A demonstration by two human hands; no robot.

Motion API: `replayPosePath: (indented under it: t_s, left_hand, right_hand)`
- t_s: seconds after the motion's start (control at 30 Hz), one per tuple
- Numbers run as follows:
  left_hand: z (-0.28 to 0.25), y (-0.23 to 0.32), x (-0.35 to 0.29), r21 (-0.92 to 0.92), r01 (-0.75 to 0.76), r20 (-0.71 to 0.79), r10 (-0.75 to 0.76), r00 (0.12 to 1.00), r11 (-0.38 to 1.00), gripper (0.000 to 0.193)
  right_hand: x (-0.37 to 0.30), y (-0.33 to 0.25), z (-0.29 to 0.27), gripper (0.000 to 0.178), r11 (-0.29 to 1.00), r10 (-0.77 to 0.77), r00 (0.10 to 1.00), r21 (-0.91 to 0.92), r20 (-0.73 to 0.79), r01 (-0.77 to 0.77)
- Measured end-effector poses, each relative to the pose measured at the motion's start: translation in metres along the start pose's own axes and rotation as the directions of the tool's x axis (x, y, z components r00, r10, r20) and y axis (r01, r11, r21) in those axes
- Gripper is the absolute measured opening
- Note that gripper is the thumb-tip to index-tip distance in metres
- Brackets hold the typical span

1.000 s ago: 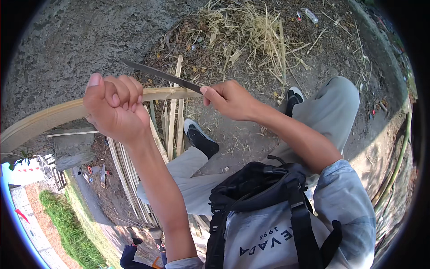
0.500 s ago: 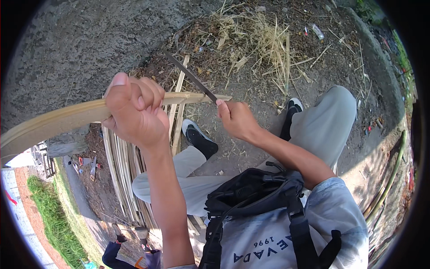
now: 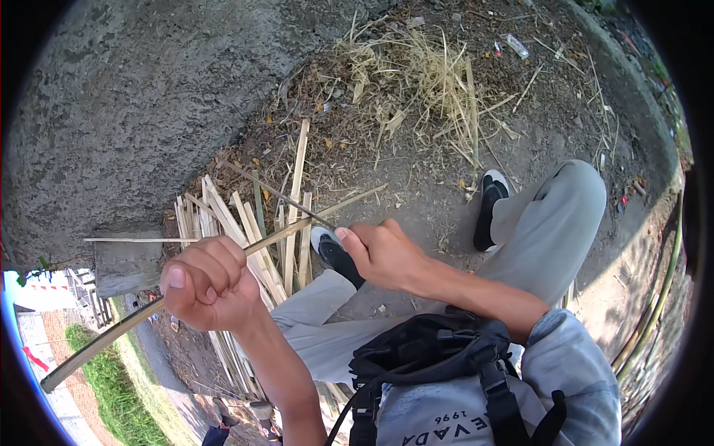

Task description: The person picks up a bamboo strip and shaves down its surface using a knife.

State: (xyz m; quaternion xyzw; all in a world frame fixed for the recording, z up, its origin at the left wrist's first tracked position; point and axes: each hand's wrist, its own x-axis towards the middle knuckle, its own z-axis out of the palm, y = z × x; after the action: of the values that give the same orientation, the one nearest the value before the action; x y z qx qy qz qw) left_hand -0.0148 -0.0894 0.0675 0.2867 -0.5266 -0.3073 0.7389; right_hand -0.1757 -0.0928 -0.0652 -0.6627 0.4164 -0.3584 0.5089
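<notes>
A long, narrow bamboo strip [image 3: 104, 340] slants across the view from the lower left up to the middle. My left hand [image 3: 210, 286] is closed in a fist around it, thumb up. My right hand [image 3: 381, 256] grips a knife by its handle, which the fingers hide. The knife's thin dark blade [image 3: 277, 195] points up and to the left. It crosses the strip beyond my left fist, near the strip's far part, and seems to touch it there. The far tip of the strip runs on past the blade, above my right hand.
Split bamboo strips [image 3: 256, 241] lie in a bundle beside my left leg. A heap of pale shavings [image 3: 431, 78] covers the ground ahead. Rough concrete [image 3: 149, 111] rises at the left. Green poles [image 3: 654, 297] lie far right. A black bag [image 3: 431, 353] hangs at my front.
The strip has dropped at its left end and now slants, its narrow side showing. My left fist has moved down; the right hand with the knife is lower too. More of the bundle shows.
</notes>
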Motion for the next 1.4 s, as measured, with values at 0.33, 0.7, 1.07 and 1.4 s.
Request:
replayPosePath:
  t_s: [0.33, 0.7, 1.07, 1.4]
  left_hand:
    - [-0.010, 0.004, -0.006, -0.045, -0.005, 0.107, 0.010, 0.994, 0.999, 0.042]
    - [-0.006, 0.006, -0.013, -0.016, 0.033, 0.244, -0.028, 0.969, 0.999, 0.041]
    - [0.007, 0.009, -0.011, -0.012, -0.006, 0.204, 0.008, 0.979, 1.000, 0.042]
    - [-0.030, 0.016, -0.018, -0.050, -0.023, 0.105, 0.028, 0.994, 0.999, 0.042]
  right_hand:
    - [0.004, -0.011, 0.011, 0.046, 0.998, 0.067, 0.998, -0.008, -0.016, -0.067]
    - [-0.005, -0.018, 0.009, 0.044, 0.998, 0.001, 0.999, 0.068, -0.052, 0.003]
    - [-0.014, -0.001, 0.016, 0.049, 0.996, 0.030, 0.995, 0.088, -0.099, -0.021]
    - [-0.018, 0.040, 0.040, 0.043, 0.988, 0.138, 0.989, -0.054, -0.051, -0.141]
